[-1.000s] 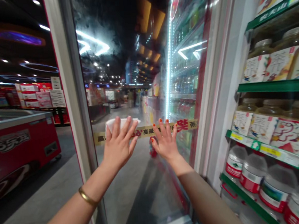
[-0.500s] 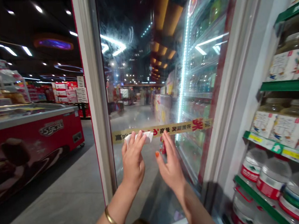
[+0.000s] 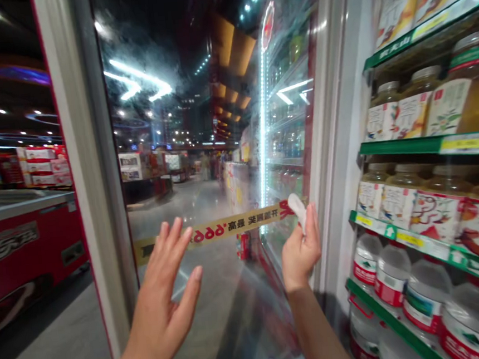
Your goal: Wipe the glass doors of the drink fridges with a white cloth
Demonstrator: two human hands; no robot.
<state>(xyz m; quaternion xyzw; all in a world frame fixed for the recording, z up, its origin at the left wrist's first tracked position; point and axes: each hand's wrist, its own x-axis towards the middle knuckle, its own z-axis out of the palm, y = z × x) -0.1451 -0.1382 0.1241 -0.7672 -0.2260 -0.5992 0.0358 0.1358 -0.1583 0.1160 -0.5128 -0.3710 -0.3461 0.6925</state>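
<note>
We are pinching a white cloth [image 3: 296, 207] in the right hand [image 3: 300, 258], near the strip [image 3: 247, 222] at the right of the glass door [image 3: 210, 187], and holding the left hand [image 3: 164, 298] wide; loose pinching may be inviting a drop.

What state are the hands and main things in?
Left hand: open, fingers extended.
Right hand: fingers closed on thin white wipe.
Wipe: gripped, partly hidden.
Silver-framed glass door: open.
Yellow printed strip: flat across the door.
Clear red-labelled plastic jugs: upright.
White-labelled amber bottles: upright.
</note>
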